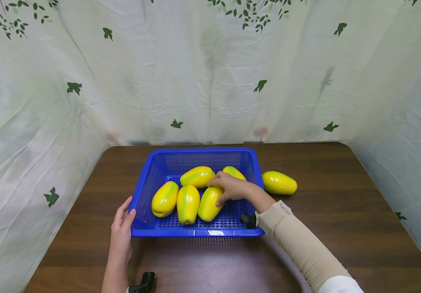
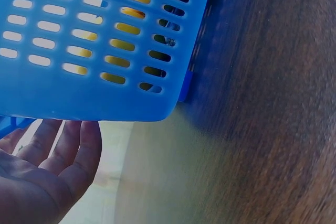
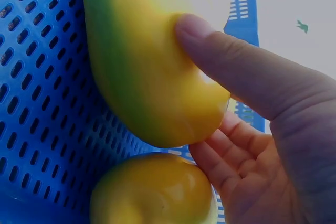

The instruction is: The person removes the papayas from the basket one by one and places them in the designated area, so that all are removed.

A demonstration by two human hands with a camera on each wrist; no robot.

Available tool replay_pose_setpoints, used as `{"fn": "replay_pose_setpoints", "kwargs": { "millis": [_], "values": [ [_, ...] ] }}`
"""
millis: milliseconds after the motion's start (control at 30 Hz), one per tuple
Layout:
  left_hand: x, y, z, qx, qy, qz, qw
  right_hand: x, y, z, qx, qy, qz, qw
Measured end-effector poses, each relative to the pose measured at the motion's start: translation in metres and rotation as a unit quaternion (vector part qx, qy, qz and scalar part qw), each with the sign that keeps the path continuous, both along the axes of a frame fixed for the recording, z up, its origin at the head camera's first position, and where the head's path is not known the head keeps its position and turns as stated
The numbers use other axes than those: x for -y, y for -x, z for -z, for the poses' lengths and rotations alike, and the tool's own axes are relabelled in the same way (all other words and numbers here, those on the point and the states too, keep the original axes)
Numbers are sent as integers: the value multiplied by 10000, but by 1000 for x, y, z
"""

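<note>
See pale leaf-printed curtains [image 1: 203, 81], cut off above, around a brown table [image 1: 342, 228]. On it, find a blue basket [image 1: 195, 232] holding five yellow fruits [image 1: 188, 205], one partly hidden behind the right hand [image 1: 234, 188]; spot a sixth fruit [image 1: 279, 182] just outside. Note front-right fruit [image 1: 208, 208] pinched between thumb and fingers, basket rim gripped by left hand [image 1: 121, 228], fingertips hidden from the left wrist.

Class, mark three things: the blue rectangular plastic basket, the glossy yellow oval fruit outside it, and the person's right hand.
Blue rectangular plastic basket [image 1: 166, 233], head view: near rim.
Glossy yellow oval fruit outside it [image 1: 279, 183], head view: middle of its body.
Right hand [image 1: 233, 187], head view: back of the hand.
</note>
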State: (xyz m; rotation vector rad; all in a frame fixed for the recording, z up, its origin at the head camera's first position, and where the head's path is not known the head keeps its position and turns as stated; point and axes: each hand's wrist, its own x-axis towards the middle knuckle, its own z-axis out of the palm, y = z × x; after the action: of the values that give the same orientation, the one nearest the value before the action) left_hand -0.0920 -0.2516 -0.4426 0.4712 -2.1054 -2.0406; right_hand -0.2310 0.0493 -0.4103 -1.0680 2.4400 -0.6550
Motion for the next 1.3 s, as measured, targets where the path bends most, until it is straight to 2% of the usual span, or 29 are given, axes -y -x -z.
{"fn": "replay_pose_setpoints", "kwargs": {
  "millis": [267,667,833,1067,1300],
  "values": [
    [1,0,1,1,-11,-35,10000,1,2,3,-5,-16,-91,10000],
    [2,0,2,61,-68,-79,9999,-5,-2,-6,-211,638,-121,9977],
    [1,0,1,83,-55,-82,9999,-8,-1,-6,-19,899,76,9959],
    [2,0,1,68,-58,-75,9999,-13,0,-8,-224,1087,278,9934],
    [0,1,1,34,-64,-85,9999,-20,-2,-12,-243,1227,524,9908]
  ]
}}
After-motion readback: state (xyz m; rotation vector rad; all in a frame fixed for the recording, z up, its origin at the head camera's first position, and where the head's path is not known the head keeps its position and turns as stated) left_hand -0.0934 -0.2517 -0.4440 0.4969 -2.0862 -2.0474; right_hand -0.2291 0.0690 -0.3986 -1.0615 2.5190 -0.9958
